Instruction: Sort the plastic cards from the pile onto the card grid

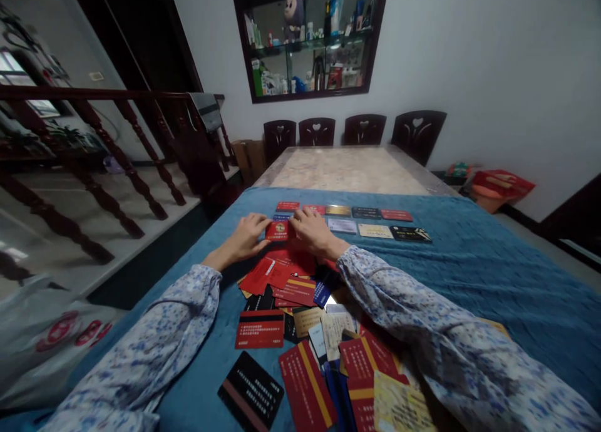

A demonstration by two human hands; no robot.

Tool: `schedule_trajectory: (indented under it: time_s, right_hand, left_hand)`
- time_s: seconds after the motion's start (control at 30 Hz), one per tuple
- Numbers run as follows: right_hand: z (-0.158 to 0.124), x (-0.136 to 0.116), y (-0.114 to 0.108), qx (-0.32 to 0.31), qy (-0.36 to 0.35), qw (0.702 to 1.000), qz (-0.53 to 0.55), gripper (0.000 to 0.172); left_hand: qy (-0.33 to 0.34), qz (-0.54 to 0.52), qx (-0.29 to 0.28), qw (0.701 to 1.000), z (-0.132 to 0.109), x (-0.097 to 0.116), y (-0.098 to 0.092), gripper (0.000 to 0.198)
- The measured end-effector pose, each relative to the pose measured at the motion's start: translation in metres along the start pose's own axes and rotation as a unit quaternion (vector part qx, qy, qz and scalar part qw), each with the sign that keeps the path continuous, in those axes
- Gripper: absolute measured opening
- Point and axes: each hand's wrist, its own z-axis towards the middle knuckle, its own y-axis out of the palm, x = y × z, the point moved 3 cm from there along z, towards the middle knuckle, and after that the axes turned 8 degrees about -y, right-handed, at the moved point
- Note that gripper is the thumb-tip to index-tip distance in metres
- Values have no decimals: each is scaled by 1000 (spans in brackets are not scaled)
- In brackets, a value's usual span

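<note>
A red card [277,230] with a round pale emblem is held flat between my two hands, just over the near row of laid-out cards. My left hand [245,235] grips its left edge, thumb toward me. Bent fingers of my right hand [310,230] close on its right side and cover part of it. Behind them lie two rows of cards, among them a gold card [338,210], a pale lilac card [342,226] and a black card [410,233]. Below my wrists spreads a loose, overlapping pile with a black striped card [252,392] and a dark red card [307,385].
A blue cloth [469,263] covers the near part of the table; its bare stone-patterned top [347,169] shows beyond. Dark chairs [366,129] line the far end. On the left are a wooden railing [126,128] and a white plastic bag [51,338].
</note>
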Motion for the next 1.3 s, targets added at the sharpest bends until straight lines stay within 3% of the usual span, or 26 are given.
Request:
schedule_trajectory:
  time_s: [0.27,0.7,0.93,1.3]
  right_hand:
    - [-6,36,-10,-20,11,1000,-11,40]
    - [2,110,8,-42,29,998,-21,34]
    - [15,136,25,-71,45,996,-11,38]
    - [34,157,46,-106,80,991,6,41]
  left_hand:
    - [16,13,-25,999,47,14,3,44]
    - [28,36,-84,995,122,27,29,36]
    - [13,40,-108,993,148,27,49,27]
    - [-22,84,-181,980,174,29,59,31]
